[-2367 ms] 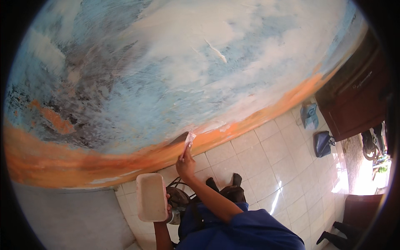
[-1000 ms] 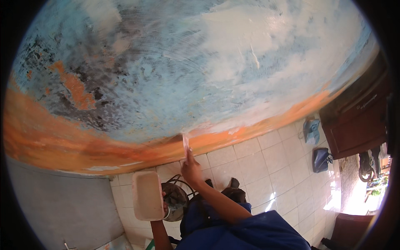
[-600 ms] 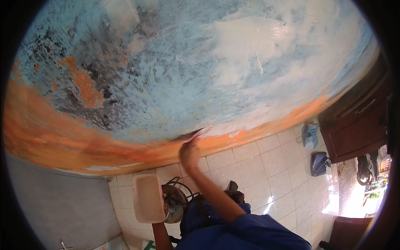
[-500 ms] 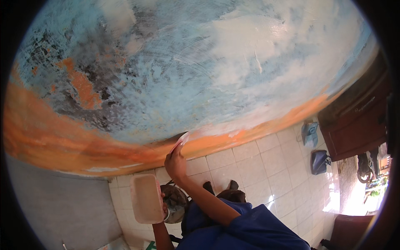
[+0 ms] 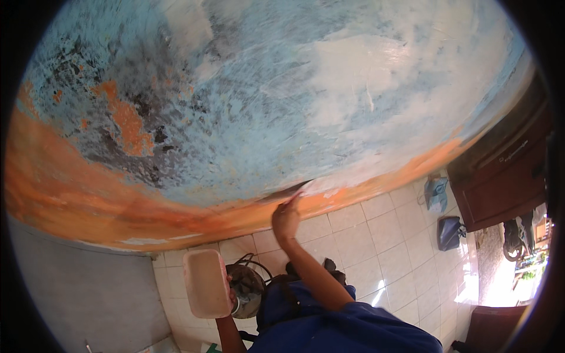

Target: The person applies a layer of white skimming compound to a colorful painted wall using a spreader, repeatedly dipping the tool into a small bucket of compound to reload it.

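Note:
My right hand [image 5: 286, 223] is closed on a putty scraper [image 5: 303, 192], its pale blade against the lower part of the painted wall [image 5: 259, 112]. The blade lies near the line where blue and white patches meet the orange band; a dark shadow runs beside it. Lower left, my left hand [image 5: 232, 293] grips the right side of a shallow rectangular tray [image 5: 207, 282], pale and pinkish at its rim. Most of that hand's fingers are hidden by the tray.
A round dark container [image 5: 247, 288] stands on the tiled floor [image 5: 353, 241] just right of the tray. Two bags, one light blue [image 5: 436, 194] and one dark blue [image 5: 449, 233], lie near a brown wooden door [image 5: 500, 167]. A grey wall [image 5: 88, 288] rises at left.
My right hand has slid the scraper to the right and slightly up along the wall. The tray in my left hand has stayed nearly in place.

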Motion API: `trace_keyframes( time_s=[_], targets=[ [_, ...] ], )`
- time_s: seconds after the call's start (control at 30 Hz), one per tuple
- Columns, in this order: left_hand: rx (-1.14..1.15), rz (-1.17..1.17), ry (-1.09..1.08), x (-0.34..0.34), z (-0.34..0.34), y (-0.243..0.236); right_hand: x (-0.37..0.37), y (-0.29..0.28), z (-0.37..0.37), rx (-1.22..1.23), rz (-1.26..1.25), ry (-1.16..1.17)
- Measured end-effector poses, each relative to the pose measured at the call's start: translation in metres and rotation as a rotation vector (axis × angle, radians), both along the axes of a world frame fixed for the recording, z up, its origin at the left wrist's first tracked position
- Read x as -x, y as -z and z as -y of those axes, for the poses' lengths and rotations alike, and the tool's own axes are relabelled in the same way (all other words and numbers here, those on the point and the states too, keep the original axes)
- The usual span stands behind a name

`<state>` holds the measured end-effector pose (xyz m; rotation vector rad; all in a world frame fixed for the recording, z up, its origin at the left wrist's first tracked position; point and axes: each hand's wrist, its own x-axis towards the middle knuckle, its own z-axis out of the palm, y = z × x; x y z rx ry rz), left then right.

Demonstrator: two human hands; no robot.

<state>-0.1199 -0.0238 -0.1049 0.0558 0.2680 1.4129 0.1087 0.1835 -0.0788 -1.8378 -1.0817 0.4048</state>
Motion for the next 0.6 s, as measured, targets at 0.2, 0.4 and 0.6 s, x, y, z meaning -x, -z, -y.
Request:
trace_keyframes(
  time_s=[0.2, 0.4, 0.6],
  targets=[
    [0.012, 0.005, 0.012, 0.001, -0.001, 0.003, 0.042, 0.013, 0.08, 0.117, -0.006, -0.622],
    [0.019, 0.019, 0.003, 0.007, 0.004, 0.008, -0.079, 0.01, 0.062, 0.165, 0.067, 0.059],
    [0.01, 0.02, 0.037, 0.004, 0.0, 0.011, -0.098, 0.017, -0.012, 0.051, 0.013, 0.174]
  ],
)
